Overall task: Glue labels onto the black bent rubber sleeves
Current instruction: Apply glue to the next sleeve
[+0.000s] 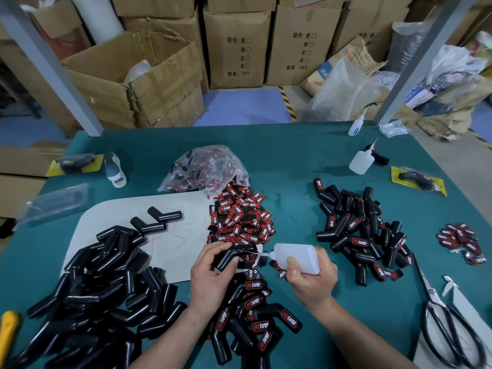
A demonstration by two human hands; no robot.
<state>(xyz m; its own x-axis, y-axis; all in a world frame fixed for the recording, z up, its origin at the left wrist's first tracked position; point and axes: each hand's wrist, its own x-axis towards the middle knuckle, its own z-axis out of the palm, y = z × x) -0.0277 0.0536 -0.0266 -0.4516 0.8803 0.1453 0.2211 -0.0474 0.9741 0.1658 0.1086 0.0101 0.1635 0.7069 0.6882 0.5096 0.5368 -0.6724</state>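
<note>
The left hand curls its fingers round one black bent rubber sleeve, held just in front of the pile of labels; the right hand grips a white glue bottle, its nozzle at the sleeve's upper arm, touching or not I cannot tell. The step looks like gluing: squeeze gently; keep the bead thin and inside the label's footprint; steady the sleeve.

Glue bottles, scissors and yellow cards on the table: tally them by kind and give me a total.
Glue bottles: 3, one in the right hand, two on the table's far right
Scissors: 1
Yellow cards: 2, one left, one right
Total: 6
</note>
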